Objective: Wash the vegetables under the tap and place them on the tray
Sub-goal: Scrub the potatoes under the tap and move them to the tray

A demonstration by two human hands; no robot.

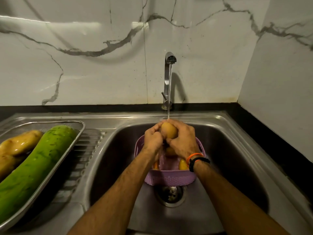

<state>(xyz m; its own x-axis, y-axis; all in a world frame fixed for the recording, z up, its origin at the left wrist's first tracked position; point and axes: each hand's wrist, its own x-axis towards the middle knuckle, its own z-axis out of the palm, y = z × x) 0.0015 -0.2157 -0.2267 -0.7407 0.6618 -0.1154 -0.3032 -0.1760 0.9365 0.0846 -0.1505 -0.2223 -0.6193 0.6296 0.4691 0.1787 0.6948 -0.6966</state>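
Both hands wrap the potato (169, 131) under the tap (170, 59) stream, over the purple basket (171, 179) in the sink: left hand (153, 139) and right hand (183, 141) curled round it. Rotate it fully under the water, then move it left onto the tray (79, 128).

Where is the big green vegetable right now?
The big green vegetable lies on the metal tray at the left of the head view, beside the wet potatoes, left of the sink bowl.

We reach both forearms forward, our left hand (153, 139) and right hand (182, 139) curled together, gripping from opposite sides.
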